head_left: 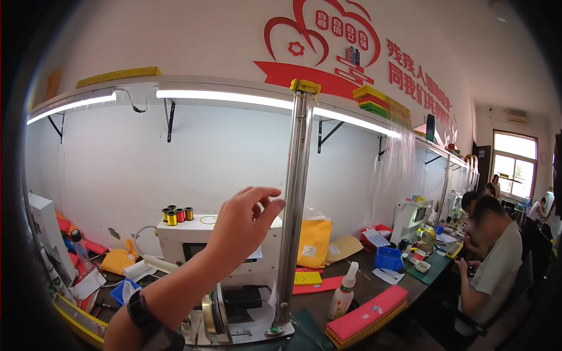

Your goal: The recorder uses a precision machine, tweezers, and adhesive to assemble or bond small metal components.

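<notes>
My left hand (243,221) is raised in front of a white bench machine (175,241), with a dark watch (140,313) on its wrist. The index finger and thumb are bent toward each other with a gap between their tips; the other fingers curl in. I can make out nothing between them. The fingertips are close to an upright metal post (294,234); whether they touch it I cannot tell. Small spools of thread (180,215) in yellow, red and black stand on the machine. Below the hand are its black cylinder (243,297) and brass-coloured wheel (209,313). My right hand is out of view.
Right of the post are a white squeeze bottle (342,295), a stack of red and yellow foam strips (369,316), a yellow bag (314,243) and a blue bin (388,258). A lit shelf (228,88) runs overhead. A person (492,251) sits farther right along the bench.
</notes>
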Available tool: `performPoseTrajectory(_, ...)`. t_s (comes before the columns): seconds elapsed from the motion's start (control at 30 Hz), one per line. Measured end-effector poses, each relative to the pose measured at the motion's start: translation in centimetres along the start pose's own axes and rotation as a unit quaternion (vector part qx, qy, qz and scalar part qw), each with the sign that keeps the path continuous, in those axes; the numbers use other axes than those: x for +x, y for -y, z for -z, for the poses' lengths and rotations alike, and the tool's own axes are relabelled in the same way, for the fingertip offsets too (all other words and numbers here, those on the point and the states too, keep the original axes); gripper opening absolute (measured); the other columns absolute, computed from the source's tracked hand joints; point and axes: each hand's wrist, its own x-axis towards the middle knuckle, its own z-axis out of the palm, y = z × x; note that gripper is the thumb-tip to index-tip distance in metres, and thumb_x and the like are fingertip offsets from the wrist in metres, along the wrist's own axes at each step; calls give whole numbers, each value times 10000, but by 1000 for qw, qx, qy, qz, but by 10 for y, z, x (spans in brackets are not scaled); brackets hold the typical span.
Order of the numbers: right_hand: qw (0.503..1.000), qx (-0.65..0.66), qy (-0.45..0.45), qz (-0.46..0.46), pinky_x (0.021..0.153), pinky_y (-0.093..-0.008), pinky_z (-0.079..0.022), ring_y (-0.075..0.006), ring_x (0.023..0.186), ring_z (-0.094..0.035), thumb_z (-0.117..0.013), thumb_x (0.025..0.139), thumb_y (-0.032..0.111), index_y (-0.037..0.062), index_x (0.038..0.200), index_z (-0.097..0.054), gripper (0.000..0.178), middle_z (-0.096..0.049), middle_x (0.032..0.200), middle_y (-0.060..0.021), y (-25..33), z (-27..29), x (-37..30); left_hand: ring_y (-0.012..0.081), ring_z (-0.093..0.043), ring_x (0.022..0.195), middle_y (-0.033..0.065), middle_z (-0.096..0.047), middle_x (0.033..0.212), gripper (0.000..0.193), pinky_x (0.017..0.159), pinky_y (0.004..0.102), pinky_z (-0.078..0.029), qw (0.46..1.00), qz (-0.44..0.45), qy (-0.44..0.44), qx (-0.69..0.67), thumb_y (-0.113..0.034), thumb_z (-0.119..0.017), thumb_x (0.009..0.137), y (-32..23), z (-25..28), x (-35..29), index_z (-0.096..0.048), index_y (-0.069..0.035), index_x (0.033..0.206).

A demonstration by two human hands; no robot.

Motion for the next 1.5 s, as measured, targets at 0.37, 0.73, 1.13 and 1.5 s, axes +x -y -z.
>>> performPoseTrajectory(0.37, 997, 19, -11, -72, 805, -355, -507, -195, 903, -640, -586, 1025, 236, 36, 1090, -674, 227, -674, 943, -89, 55, 37, -40, 167, -656, 706, 90, -731, 826, 268, 675, 322, -532, 997, 32, -9, -73, -251, -723, 943, -16, -53, 98, -774, -2, 1028)
performPoseTrajectory(0.73, 978, 38, -91, -186, 832, -368, -506, -252, 927, -654, -566, 1028, 222, 31, 1072, -668, 221, -699, 968, -129, -4, 11, -70, 107, -678, 815, 44, -763, 918, 231, 757, 270, -560, 973, 117, 30, -195, -209, -714, 973, -7, -40, 98, -777, -21, 1091)
performPoseTrajectory(1.13, 968, -3, -74, -240, 825, -411, -531, -341, 953, -688, -546, 1045, 256, 25, 1069, -685, 271, -717, 1011, -176, -53, 8, -95, 99, -703, 832, 62, -771, 933, 187, 750, 258, -555, 953, 136, 42, -268, -174, -714, 969, -6, -36, 94, -758, -12, 1052)
performPoseTrajectory(1.5, 966, 2, -76, -248, 840, -392, -545, -311, 951, -703, -535, 1051, 267, 28, 1081, -705, 294, -733, 1017, -165, -61, 12, -97, 91, -641, 811, 25, -760, 922, 202, 760, 263, -542, 953, 153, 43, -259, -208, -702, 981, -17, -31, 86, -775, -43, 1072)
